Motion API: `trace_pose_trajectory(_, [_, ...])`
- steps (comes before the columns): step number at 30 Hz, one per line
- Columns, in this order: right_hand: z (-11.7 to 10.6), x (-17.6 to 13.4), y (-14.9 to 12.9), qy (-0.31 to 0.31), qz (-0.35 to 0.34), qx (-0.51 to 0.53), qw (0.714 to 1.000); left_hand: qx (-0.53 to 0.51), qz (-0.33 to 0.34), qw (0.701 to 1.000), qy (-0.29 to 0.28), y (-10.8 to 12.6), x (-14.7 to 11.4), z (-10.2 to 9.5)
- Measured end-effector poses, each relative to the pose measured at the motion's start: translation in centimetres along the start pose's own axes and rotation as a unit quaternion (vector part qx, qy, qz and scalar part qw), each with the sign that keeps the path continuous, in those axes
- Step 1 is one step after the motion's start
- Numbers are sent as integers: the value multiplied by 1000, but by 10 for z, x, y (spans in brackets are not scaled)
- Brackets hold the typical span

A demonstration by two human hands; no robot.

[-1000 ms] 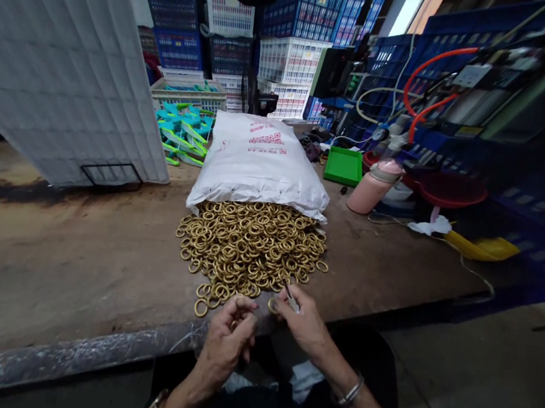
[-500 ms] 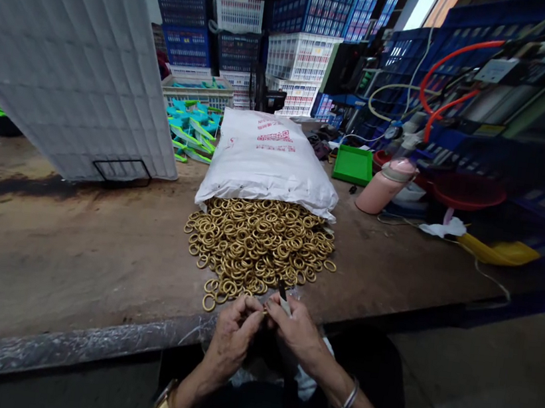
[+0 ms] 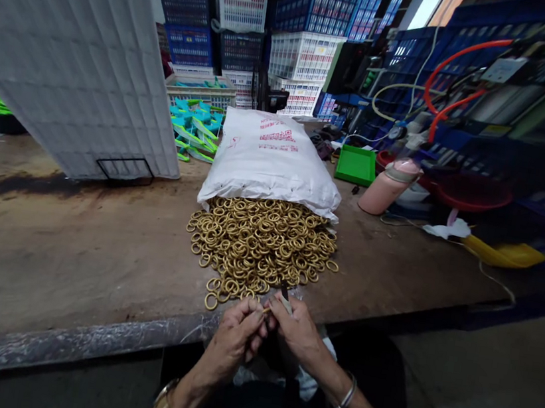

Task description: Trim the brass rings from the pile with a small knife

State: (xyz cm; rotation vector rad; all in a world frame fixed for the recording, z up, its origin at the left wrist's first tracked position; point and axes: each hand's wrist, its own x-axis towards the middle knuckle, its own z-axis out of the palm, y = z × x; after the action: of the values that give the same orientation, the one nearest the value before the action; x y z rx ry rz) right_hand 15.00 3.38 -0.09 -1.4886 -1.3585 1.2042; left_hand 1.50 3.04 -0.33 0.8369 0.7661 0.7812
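At the table's near edge my two hands meet over my lap. My left hand (image 3: 237,333) is closed, thumb and fingers pinching a gold-coloured ring (image 3: 266,310), of which only a sliver shows. My right hand (image 3: 300,331) is closed around a small knife-like tool (image 3: 286,301) with a dark end and a pale body; its working tip is hidden. The right fingertips also touch the ring. Just beyond the hands lies a large heap of gold-coloured rings (image 3: 262,243), spilling from the mouth of a white sack (image 3: 273,160).
Left stands a tall pale ribbed panel (image 3: 81,58). Behind it are teal and green plastic pieces (image 3: 195,127). A green tray (image 3: 356,165), a pink bottle (image 3: 389,189) and a yellow scoop-shaped piece (image 3: 504,253) sit right. Stacked crates (image 3: 302,57) fill the back.
My left hand has turned slightly, its lower fingers now showing more, and the ring's edge is more visible between the hands. The whole view has shifted a little.
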Motion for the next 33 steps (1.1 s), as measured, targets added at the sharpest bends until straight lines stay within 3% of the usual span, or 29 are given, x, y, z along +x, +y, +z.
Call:
trace_pose_trajectory(4, [-3, 0, 7, 40, -15, -120, 992, -34, -2, 999, 17, -3, -1, 0])
trace_pose_trajectory(10, [-1, -8, 9, -33, -47, -262, 963, -24, 1, 998, 52, -2, -1, 0])
trace_pose_trajectory(22, [1, -9, 6, -37, -55, -311, 948, 101, 40, 991, 73, -7, 0, -1])
trace_pose_trajectory(29, [1, -8, 7, -59, -76, -315, 944, 114, 83, 988, 64, -3, -2, -2])
trace_pose_trajectory(33, [-1, -9, 4, -80, -71, -356, 928, 148, 113, 981, 57, -3, -4, -4])
